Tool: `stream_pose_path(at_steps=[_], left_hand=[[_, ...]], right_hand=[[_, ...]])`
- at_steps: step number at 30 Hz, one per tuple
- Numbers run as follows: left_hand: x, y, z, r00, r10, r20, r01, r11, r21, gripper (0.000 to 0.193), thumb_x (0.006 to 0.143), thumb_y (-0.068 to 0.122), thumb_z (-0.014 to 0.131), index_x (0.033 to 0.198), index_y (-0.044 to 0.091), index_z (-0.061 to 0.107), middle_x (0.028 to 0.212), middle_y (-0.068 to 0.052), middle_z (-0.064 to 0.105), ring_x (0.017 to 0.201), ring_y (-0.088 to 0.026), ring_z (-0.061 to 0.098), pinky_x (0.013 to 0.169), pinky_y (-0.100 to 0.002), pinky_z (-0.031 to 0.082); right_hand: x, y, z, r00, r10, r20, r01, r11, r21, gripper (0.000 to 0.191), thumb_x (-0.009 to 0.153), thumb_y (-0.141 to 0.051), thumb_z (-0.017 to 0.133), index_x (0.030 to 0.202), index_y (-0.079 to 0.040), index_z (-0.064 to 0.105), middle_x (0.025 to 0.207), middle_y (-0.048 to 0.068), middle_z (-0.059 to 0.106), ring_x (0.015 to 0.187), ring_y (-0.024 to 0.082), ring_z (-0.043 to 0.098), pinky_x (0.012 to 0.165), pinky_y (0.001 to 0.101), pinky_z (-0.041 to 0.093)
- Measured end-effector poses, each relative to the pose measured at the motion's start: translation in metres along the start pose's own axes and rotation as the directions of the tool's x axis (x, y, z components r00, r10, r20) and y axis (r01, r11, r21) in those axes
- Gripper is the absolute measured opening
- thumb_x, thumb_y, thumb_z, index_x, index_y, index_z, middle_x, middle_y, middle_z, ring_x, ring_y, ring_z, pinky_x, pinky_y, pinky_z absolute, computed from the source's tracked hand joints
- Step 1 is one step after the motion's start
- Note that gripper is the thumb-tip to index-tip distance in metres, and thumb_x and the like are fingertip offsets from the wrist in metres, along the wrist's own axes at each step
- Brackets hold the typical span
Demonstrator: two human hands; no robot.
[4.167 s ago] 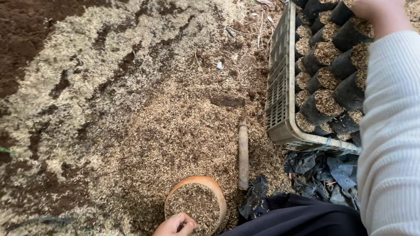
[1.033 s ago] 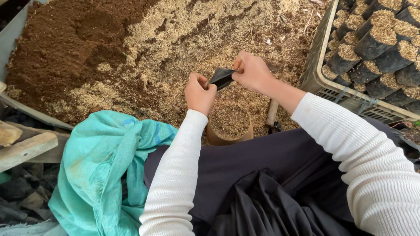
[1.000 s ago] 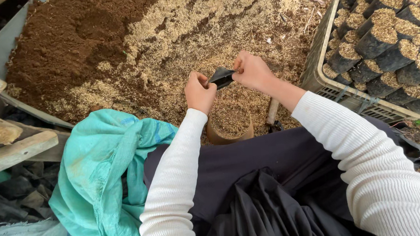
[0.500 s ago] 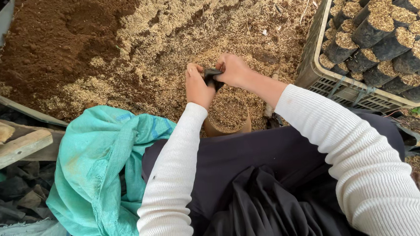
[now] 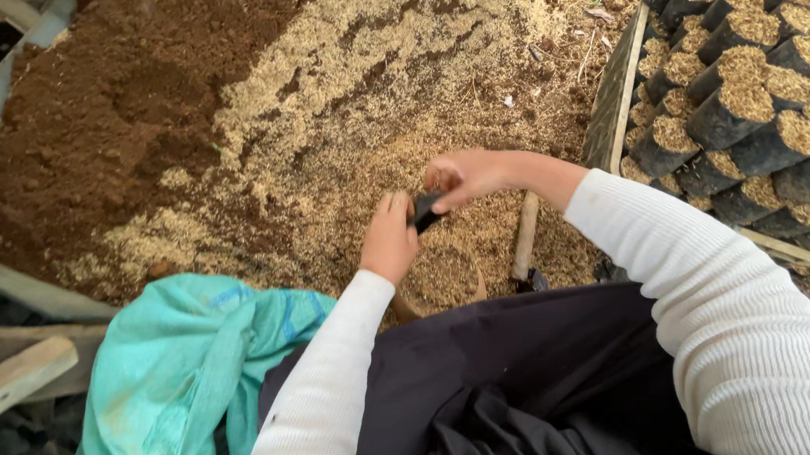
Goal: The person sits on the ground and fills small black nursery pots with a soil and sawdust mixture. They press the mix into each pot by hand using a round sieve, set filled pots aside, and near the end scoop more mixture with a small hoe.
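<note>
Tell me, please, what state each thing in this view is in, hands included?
Left hand: shut on the small black bag.
Right hand: pinching the same bag.
Small black bag: flat, held between both hands above the bowl.
Bowl: upright, filled with husk mix.
Black nursery bags: filled, packed in the crate.
Crate: full.
Wooden stick: lying on the mix.
Teal cloth: crumpled.

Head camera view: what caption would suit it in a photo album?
Both hands, left and right, hold a small black bag over a round bowl of husk mix, beside a crate of filled bags.
</note>
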State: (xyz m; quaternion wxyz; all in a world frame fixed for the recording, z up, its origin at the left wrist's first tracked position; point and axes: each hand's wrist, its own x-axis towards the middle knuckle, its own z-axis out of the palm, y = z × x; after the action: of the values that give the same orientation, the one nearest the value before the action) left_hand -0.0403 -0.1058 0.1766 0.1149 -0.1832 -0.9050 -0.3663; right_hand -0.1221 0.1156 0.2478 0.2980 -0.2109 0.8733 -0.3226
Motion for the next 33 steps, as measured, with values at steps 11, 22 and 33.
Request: stream_pose_path(at_steps=[11, 22, 33], left_hand=[[-0.03, -0.04, 0.069, 0.922, -0.108, 0.372, 0.13, 0.991, -0.035, 0.013, 0.074, 0.002, 0.067, 0.086, 0.005, 0.061, 0.09, -0.019, 0.066, 0.09, -0.04, 0.065, 0.078, -0.049, 0.053], [-0.011, 0.031, 0.03, 0.848, 0.055, 0.528, 0.099, 0.961, -0.259, 0.024, 0.079, 0.002, 0.074, 0.091, 0.005, 0.054, 0.097, -0.014, 0.058, 0.09, -0.035, 0.063, 0.076, -0.044, 0.05], [-0.013, 0.034, 0.04, 0.85, 0.256, 0.461, -0.158, 0.958, -0.24, 0.012, 0.074, -0.002, 0.064, 0.067, 0.006, 0.064, 0.127, -0.01, 0.066, 0.109, -0.033, 0.065, 0.087, -0.04, 0.054]], right_hand=[[0.009, 0.262, 0.098, 0.696, 0.708, 0.116, -0.688, 0.613, 0.388, 0.061, 0.099, -0.046, 0.064, 0.137, 0.001, 0.063, 0.114, 0.014, 0.063, 0.08, 0.021, 0.066, 0.067, 0.0345, 0.06], [0.06, 0.237, 0.051, 0.544, 0.708, -0.451, -0.368, 0.684, 0.63, 0.047, 0.092, -0.015, 0.073, 0.12, 0.006, 0.042, 0.1, 0.02, 0.063, 0.079, 0.028, 0.068, 0.066, 0.0398, 0.059], [0.129, 0.178, 0.07, 0.838, 0.501, -0.216, -0.286, 0.741, 0.607, 0.088, 0.092, -0.001, 0.056, 0.163, -0.024, 0.008, 0.122, 0.022, 0.059, 0.071, 0.025, 0.065, 0.062, 0.0398, 0.062]])
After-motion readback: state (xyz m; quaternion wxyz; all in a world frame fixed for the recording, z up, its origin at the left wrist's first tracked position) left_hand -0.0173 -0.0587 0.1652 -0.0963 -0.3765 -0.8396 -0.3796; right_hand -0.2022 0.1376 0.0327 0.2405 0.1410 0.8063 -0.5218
